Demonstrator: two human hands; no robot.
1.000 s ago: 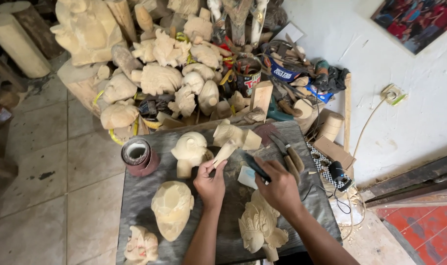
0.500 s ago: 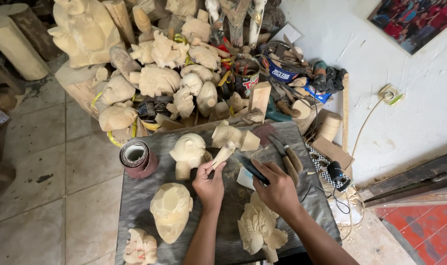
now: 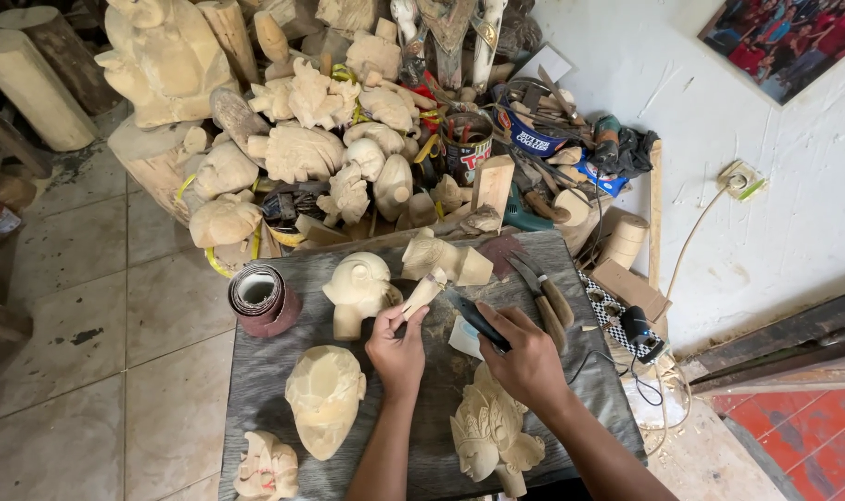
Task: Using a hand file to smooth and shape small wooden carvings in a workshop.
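My left hand [image 3: 396, 345] grips a small pale wooden piece [image 3: 422, 292] over the grey table [image 3: 265, 371]. My right hand [image 3: 524, 357] holds a dark-handled carving tool [image 3: 473, 315] whose tip points up-left toward that piece. A rounded pale carving [image 3: 358, 289] stands just left of the held piece. Another blocky carving [image 3: 446, 260] lies just beyond it. A carved head with fine detail [image 3: 487, 431] lies under my right forearm.
A sandpaper roll [image 3: 263, 299] stands at the table's left edge. An egg-shaped blank [image 3: 325, 397] and a small carving [image 3: 267, 468] lie near left. Chisels [image 3: 545, 299] lie right. A heap of carvings [image 3: 302, 148] and tools fills the floor behind; logs [image 3: 33, 88] stand far left.
Both hands stay on the wooden piece and tool with only slight shifts. The view has drifted a little.
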